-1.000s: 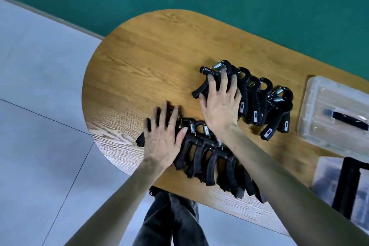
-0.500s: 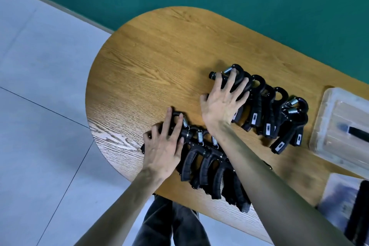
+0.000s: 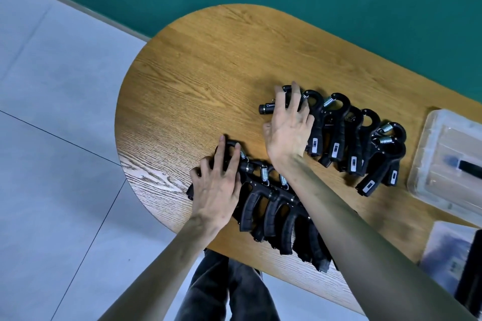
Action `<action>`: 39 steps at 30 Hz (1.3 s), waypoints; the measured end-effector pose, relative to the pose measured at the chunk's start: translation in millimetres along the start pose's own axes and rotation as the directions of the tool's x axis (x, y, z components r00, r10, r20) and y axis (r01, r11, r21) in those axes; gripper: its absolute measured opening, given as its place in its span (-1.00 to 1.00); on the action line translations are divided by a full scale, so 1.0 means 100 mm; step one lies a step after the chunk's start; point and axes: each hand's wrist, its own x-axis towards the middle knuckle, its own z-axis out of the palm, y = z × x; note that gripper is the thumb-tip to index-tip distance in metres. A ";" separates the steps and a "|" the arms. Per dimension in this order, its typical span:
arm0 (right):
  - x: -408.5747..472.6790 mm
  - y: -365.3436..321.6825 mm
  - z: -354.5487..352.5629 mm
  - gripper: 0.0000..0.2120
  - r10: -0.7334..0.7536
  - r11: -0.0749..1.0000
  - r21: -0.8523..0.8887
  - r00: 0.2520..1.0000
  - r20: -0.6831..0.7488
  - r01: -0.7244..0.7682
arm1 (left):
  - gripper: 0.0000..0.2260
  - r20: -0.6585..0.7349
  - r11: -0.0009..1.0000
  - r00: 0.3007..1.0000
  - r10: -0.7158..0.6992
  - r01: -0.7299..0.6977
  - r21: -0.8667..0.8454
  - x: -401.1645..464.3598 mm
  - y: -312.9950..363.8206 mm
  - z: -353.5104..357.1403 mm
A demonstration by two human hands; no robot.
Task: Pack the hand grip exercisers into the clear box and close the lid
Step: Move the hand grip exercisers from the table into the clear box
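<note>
Since the earlier frames both hands have slid a little toward the rounded end of the wooden table (image 3: pixel 198 65), each now sitting on the end piece of its own row with the fingers bent over it more than before. The left hand (image 3: pixel 217 185) lies on the near row of hand grip exercisers (image 3: pixel 276 206), its fingers spread and hooked over the loop of the outermost one; whether it truly grips or only presses down I cannot tell. The right hand (image 3: pixel 289 128) covers the end of the far row of hand grip exercisers (image 3: pixel 347 138), fingers curled round the loop and knob of the outermost piece, which looks like a hold. Both rows run as long bands from the hands away toward the person's right, the pieces overlapping one another. The clear lid (image 3: pixel 443 161) with its dark handle lies flat just beyond the far row's other end, and what seems to be the clear box (image 3: pixel 443 247) sits nearer the person at the right edge, partly cut off. So the box lies to the right of both hands, along the rows' own long axis, and the right hand is the nearer one. Nothing looks packed yet; the likely next move is gathering each row together and carrying it rightward.
</note>
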 end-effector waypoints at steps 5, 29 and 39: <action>-0.10 0.10 -0.07 -0.21 -0.041 0.996 -0.074 0.999 0.030 0.043 | -0.38 -0.077 1.000 0.997 -0.022 0.021 -0.020 -0.02 -0.05 -0.02; -1.69 1.81 -1.14 -0.23 0.125 0.992 0.049 0.965 -0.229 -0.117 | -0.44 -0.353 0.988 0.930 0.101 -0.136 -0.076 -0.56 1.99 -0.49; -2.45 3.44 -1.61 -0.23 0.304 0.949 0.175 0.908 -0.287 -0.262 | -0.43 -0.341 0.968 0.926 0.165 -0.218 -0.124 -1.33 3.82 -0.25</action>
